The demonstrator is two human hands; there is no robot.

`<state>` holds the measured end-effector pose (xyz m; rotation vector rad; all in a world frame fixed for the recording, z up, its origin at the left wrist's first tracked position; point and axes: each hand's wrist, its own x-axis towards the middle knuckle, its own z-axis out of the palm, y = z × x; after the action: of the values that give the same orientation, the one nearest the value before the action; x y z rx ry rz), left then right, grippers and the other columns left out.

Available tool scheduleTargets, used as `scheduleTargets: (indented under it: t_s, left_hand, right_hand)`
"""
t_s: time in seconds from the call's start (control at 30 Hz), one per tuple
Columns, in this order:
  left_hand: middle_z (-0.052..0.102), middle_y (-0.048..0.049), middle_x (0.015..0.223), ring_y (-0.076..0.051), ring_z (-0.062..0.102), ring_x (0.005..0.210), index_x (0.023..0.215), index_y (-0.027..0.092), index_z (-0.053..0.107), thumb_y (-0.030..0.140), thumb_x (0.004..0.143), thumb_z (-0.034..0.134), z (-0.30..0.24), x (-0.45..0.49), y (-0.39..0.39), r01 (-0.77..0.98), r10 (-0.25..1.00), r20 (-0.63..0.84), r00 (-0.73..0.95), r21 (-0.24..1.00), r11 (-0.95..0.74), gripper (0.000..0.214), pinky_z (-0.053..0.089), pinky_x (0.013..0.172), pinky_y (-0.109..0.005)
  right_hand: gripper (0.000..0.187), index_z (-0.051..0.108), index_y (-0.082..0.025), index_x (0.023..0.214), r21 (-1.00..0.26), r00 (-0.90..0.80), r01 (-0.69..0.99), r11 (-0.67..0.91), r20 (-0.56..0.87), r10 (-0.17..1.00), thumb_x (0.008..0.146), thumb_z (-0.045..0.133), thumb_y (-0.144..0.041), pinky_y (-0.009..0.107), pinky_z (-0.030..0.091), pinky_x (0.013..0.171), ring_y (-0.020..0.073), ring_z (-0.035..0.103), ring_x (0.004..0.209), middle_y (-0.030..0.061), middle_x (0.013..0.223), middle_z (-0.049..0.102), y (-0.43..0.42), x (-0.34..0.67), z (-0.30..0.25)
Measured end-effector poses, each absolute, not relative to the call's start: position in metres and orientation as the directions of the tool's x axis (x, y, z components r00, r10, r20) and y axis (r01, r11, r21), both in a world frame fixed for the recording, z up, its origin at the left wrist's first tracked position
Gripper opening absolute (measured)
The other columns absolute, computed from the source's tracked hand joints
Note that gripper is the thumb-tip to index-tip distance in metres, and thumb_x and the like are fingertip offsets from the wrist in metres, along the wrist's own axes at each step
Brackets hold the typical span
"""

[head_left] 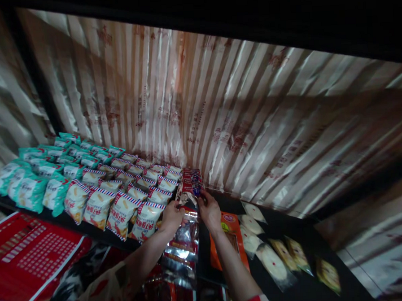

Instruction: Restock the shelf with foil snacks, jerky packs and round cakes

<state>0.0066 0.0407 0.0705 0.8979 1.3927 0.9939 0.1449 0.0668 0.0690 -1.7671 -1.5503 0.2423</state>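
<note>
My left hand (172, 218) closes its fingers on the left edge of a strip of shiny red and silver packets (183, 246), which runs down toward me over the front of the shelf. Opposite it, my right hand (210, 210) pinches the right edge of the red packets at the strip's far end, beside a dark purple one (196, 189). The fingertips of both hands are partly hidden. Left of the strip stand rows of white snack bags (145, 218) with striped tops. An orange packet (228, 239) lies flat beneath my right forearm.
Teal bags (31, 193) stand in rows at the far left of the black shelf (305, 284). On the right lie round white packets (272, 260) and several yellowish packets (298, 253). A red basket (31, 258) is below left. Crinkled sheeting (198, 101) hangs behind, and a dark beam (214, 15) crosses above.
</note>
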Motion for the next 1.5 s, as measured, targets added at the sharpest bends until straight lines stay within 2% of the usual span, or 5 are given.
scheduleTargets:
  t_s: [0.57,0.77,1.03,1.3,1.5]
  left_hand:
    - [0.060,-0.0076,0.105,-0.009,0.060,0.055,0.113,0.017,0.050,0.015,0.082,0.050,0.062,0.000,0.030,0.304,0.977,-0.179,-0.117,0.930,0.206,0.031,0.047,0.054,-0.020]
    - [0.056,-0.0110,0.116,-0.021,0.060,0.100,0.122,0.017,0.049,0.011,0.081,0.049,0.082,-0.004,0.014,0.705,0.998,0.055,-0.018,0.709,-0.027,0.042,0.045,0.086,-0.029]
    - [0.054,-0.0137,0.116,-0.022,0.066,0.079,0.117,0.016,0.053,0.016,0.087,0.037,0.089,-0.004,0.012,0.890,0.993,0.086,0.082,0.442,-0.112,0.034,0.051,0.068,-0.034]
    - [0.052,-0.0132,0.127,-0.026,0.046,0.120,0.114,0.012,0.058,0.010,0.084,0.039,0.087,0.000,0.035,0.867,0.895,0.372,0.245,0.330,-0.374,0.036,0.039,0.100,-0.040]
    - [0.053,-0.0138,0.129,-0.024,0.036,0.130,0.116,0.011,0.056,0.007,0.080,0.043,0.074,0.007,0.063,0.803,0.907,0.296,0.298,0.435,-0.406,0.039,0.035,0.105,-0.040]
  right_hand:
    - [0.037,0.067,-0.016,0.104,-0.630,0.224,0.771,0.094,0.407,0.886,0.079,0.046,-0.032,0.040,0.038,0.098,0.0240,0.053,0.109,0.0130,0.119,0.057,0.070,0.136,0.061]
    - [0.038,0.066,-0.015,0.106,-0.668,0.259,0.741,0.069,0.379,0.888,0.078,0.048,-0.030,0.040,0.037,0.100,0.0253,0.050,0.115,0.0137,0.123,0.054,0.071,0.135,0.058]
    - [0.039,0.066,-0.014,0.107,-0.693,0.265,0.717,0.072,0.366,0.892,0.076,0.047,-0.027,0.040,0.037,0.100,0.0251,0.051,0.113,0.0135,0.121,0.056,0.072,0.137,0.054]
    - [0.040,0.065,-0.013,0.108,-0.696,0.263,0.713,0.089,0.382,0.886,0.076,0.046,-0.026,0.041,0.037,0.100,0.0257,0.049,0.115,0.0150,0.122,0.055,0.070,0.137,0.055]
    - [0.038,0.065,-0.016,0.108,-0.700,0.267,0.709,0.090,0.384,0.884,0.076,0.047,-0.026,0.041,0.038,0.099,0.0250,0.050,0.114,0.0131,0.120,0.056,0.068,0.139,0.052]
